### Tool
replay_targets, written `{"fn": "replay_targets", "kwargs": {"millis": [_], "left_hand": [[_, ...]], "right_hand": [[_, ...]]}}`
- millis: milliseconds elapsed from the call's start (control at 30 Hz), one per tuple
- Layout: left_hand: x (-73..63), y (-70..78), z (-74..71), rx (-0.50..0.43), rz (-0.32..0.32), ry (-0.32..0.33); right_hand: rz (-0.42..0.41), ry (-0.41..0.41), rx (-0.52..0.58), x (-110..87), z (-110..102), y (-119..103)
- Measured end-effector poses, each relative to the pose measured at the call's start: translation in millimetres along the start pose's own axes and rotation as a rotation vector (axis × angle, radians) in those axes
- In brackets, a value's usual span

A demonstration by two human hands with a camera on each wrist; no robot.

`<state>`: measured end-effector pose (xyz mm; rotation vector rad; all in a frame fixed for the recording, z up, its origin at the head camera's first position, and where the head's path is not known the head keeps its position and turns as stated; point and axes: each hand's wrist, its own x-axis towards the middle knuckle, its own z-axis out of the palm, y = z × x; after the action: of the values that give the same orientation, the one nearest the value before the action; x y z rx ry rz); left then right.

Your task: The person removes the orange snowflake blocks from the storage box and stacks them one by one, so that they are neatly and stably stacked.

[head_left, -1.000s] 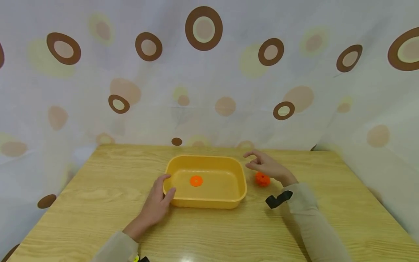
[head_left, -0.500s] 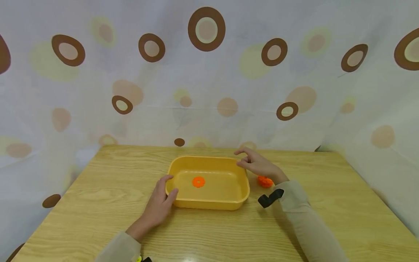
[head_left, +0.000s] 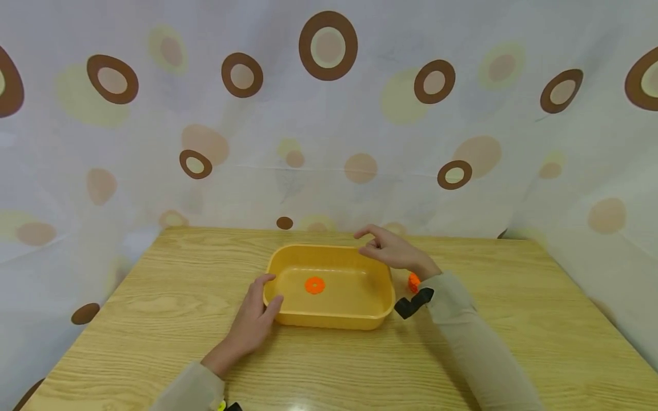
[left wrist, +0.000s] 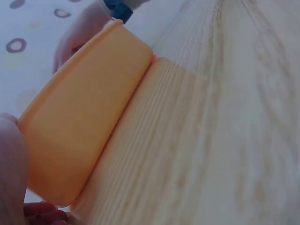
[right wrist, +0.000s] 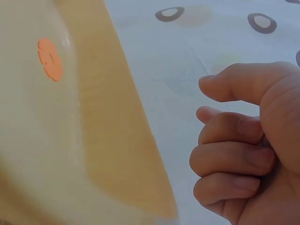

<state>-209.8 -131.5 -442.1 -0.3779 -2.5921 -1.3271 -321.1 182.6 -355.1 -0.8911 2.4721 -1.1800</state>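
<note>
A yellow plastic basin (head_left: 331,321) stands on the table, with a flat orange disc (head_left: 315,285) lying inside it. The disc has a notched edge and a small centre hole. My left hand (head_left: 252,319) holds the basin's left rim, thumb in front and fingers further back. Over the basin's back right corner is my right hand (head_left: 393,248), its index finger and thumb apart. In the right wrist view, the other fingers (right wrist: 229,159) are curled toward the palm, with nothing visible in them. Orange pieces (head_left: 413,282) lie right of the basin, partly hidden by the right wrist.
The wooden table (head_left: 329,371) runs to a pale patterned cloth (head_left: 319,114) hung behind and at both sides. A black wrist mount (head_left: 413,303) sticks out from the right sleeve. Near the left cuff, a small yellow item (head_left: 222,405) shows at the bottom edge.
My right hand has moved left, from above the orange pieces to over the basin's back right corner. My left hand stays on the rim. The whole view has shifted slightly.
</note>
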Motion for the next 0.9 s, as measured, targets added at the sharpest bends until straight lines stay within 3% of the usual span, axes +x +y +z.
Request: {"fn": "replay_targets", "kwargs": {"millis": [300, 900], "left_hand": [[0.8, 0.2, -1.3, 0.013, 0.0, 0.01], [0.0, -1.7, -0.7, 0.003, 0.014, 0.019]], "right_hand": [[-0.076, -0.042, -0.031, 13.4, 2, -12], [-0.057, -0.124, -0.1, 41.9, 18, -22]]}}
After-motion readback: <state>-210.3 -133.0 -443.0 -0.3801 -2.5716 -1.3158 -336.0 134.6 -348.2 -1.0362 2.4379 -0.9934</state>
